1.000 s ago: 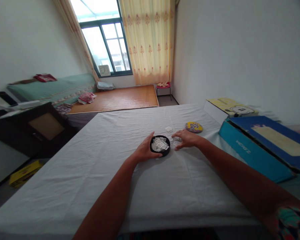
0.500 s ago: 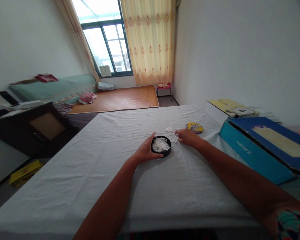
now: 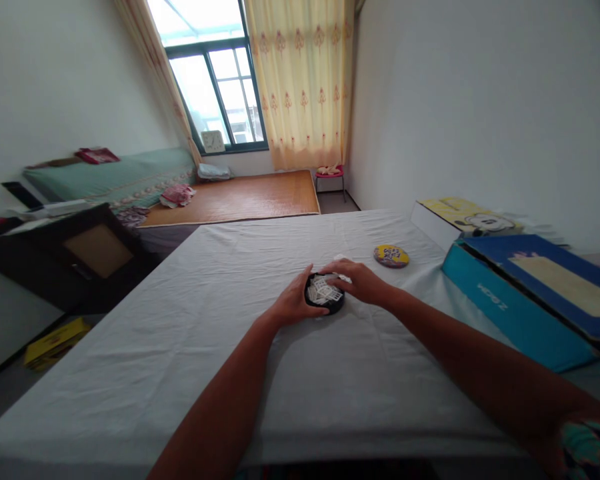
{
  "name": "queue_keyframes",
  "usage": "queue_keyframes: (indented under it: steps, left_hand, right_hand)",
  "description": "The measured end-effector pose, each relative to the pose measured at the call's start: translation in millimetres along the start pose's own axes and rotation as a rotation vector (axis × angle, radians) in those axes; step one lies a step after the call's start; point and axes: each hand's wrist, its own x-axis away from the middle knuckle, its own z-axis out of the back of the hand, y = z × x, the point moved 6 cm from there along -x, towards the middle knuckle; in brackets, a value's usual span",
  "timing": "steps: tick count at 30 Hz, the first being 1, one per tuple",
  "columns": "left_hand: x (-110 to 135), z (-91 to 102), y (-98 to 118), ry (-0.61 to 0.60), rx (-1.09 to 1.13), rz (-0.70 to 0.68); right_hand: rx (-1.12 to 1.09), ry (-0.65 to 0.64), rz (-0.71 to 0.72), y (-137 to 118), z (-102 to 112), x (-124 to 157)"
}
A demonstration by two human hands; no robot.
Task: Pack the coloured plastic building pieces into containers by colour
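My left hand (image 3: 296, 300) is wrapped around the left side of a round black container (image 3: 336, 308), holding it on the cloth. Inside is a heap of small white square frame-like pieces (image 3: 323, 291). Over the container's right rim reaches my right hand (image 3: 354, 279), its thumb and fingers apart above the pieces. Part of the heap and the rim is hidden beneath it. Just behind the right fingers a loose white piece (image 3: 340, 257) shows on the cloth, partly covered. A round yellow and purple lid (image 3: 391, 255) lies to the right, apart from both hands.
A white cloth (image 3: 205, 347) covers the table. On its right side stand a blue box (image 3: 520, 300) and a yellow and white box (image 3: 460, 217). Beyond the far edge is a bed (image 3: 250, 193); a dark cabinet (image 3: 95, 247) stands at the left.
My right hand has moved left from the loose white pieces on the cloth to over the container. Its fingers have spread. My left hand stays on the container.
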Motion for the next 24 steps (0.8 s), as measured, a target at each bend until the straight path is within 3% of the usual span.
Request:
queue_keyframes:
  steps: [2,6,9,12,15,18,21,24]
  left_hand:
    - [0.0,1.8,-0.2,-0.006,-0.003,-0.006]
    - [-0.5,9.5,-4.1,-0.026,-0.050,0.034]
    - [-0.5,15.0,-9.0,-0.036,-0.060,0.059]
    - [0.3,17.0,-12.1,-0.054,-0.062,0.045]
    - [1.4,17.5,-12.8,-0.057,-0.068,0.032]
    - [2.0,16.9,-12.2,-0.061,-0.065,0.038]
    - [1.9,16.1,-11.0,-0.069,-0.054,0.048]
    - [1.5,16.1,-9.4,-0.072,-0.054,0.049]
  right_hand:
    - [-0.004,0.000,0.016,2.6,-4.1,-2.8]
    - [0.167,0.080,-0.288,67.0,-0.7,-5.9]
    - [0.276,-0.071,-0.341,97.3,-21.1,-7.6]
    - [0.316,-0.211,-0.289,94.2,-48.7,-7.2]
    - [0.320,-0.271,-0.202,77.4,-61.3,-5.9]
    - [0.252,-0.276,-0.091,66.8,-52.6,-3.4]
    - [0.148,-0.282,0.008,68.0,-31.0,3.5]
    - [0.055,-0.312,-0.060,83.0,-7.8,13.7]
